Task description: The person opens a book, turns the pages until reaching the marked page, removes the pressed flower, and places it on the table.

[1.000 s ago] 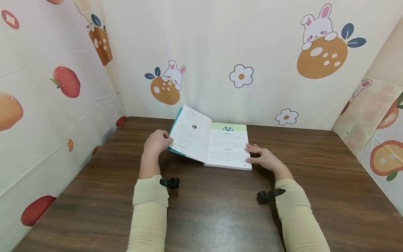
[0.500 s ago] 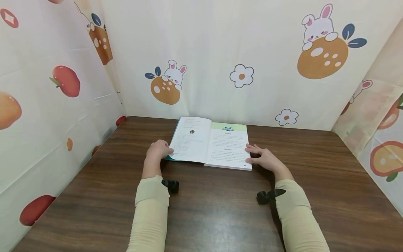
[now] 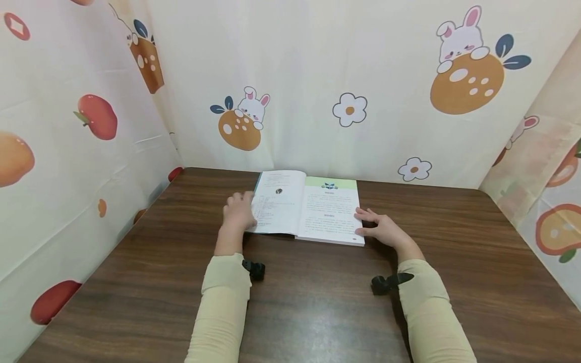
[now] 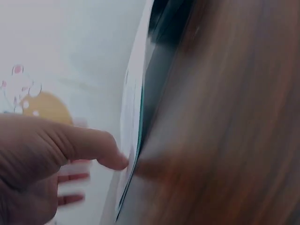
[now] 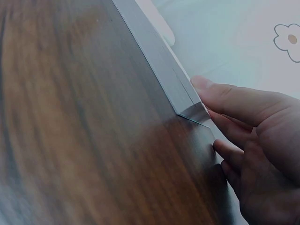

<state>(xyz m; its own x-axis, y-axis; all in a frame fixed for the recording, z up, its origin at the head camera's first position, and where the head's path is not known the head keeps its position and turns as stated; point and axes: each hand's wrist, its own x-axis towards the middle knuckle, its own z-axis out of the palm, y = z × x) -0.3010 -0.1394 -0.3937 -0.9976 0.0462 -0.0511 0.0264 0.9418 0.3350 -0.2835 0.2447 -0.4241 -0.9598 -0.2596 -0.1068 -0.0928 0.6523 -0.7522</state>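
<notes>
An open book (image 3: 328, 214) lies at the back of the table, its right side a thick page block with a green band across the top. The left page (image 3: 278, 199) carries a small round picture, and a teal cover edge shows beneath it. My left hand (image 3: 238, 210) is at the outer edge of that page, fingers extended and thumb (image 4: 110, 152) touching the page edge. At the right edge of the book, my right hand (image 3: 383, 228) rests with fingers spread and thumb (image 5: 202, 83) on the top edge near the corner.
A dark wood-grain table (image 3: 308, 302) spans the view. Behind it hangs a white curtain (image 3: 304, 75) printed with rabbits, fruit and flowers, and more of it closes off both sides. A black wrist camera (image 3: 255, 269) is strapped to each sleeve.
The cover and left page, tilted up a second ago in my left hand's pinch, have come down flat. My left hand has loosened and moved rightward. The right hand has stayed put.
</notes>
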